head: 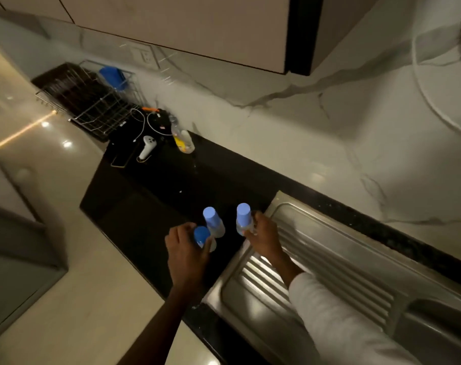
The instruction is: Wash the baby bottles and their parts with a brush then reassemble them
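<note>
Where steel drainboard meets it, dark countertop beneath marble backsplash.

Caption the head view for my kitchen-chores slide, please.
Left hand and right hand each grip a clear blue-capped baby bottle on the black countertop.

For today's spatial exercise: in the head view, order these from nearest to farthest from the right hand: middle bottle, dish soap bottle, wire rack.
1. middle bottle, just left of the right hand
2. dish soap bottle, farther back on the counter
3. wire rack, far left corner
</note>
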Available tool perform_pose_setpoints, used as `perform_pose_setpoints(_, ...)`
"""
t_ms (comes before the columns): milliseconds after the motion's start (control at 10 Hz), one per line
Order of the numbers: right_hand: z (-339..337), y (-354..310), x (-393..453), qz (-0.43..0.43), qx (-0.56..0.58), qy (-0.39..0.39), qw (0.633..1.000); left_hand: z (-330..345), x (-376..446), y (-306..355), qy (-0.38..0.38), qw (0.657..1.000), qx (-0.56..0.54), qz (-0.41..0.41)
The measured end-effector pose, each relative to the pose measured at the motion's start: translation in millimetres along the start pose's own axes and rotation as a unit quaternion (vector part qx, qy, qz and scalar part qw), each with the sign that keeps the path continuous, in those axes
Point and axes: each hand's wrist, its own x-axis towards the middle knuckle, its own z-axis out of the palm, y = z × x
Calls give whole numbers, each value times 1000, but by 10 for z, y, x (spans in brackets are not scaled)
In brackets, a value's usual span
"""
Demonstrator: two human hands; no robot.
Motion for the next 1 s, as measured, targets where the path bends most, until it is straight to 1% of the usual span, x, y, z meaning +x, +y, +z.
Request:
perform_pose_setpoints(100, 167, -70, 174, 8, -14, -6, 1000, 32, 144, -153, -53, 998, 12, -38)
perform_pose_setpoints(200, 271, -123, 293, 21, -21, -26, 999, 102, 229, -175, -112, 993, -13, -34)
perform_pose_setpoints(300, 328, -182, 408, 17, -25, -39, 999, 126, 305, -158, -128, 991, -22, -21)
perform_pose_setpoints(500, 404, -224, 551, 33, -20, -55, 998, 69, 342, -185, -152, 988, -6, -25)
perform_pose_setpoints(700, 390, -108, 429, 58, -15, -54, 997, 32, 368, -212, -163, 985, -28, -44)
perform_pose_setpoints(800, 334, -41, 292, 65, -27, -32, 997, 3, 376, -177, -164, 986, -5, -40)
perform_pose_setpoints(900, 249, 16, 193, 53, -42, -23, 997, -54, 375, -164, -152, 987, 43, -6)
perform_pose_setpoints(1000, 148, -1, 93, 45, -63, -14, 997, -165, 399, -138, -106, 991, 79, 34)
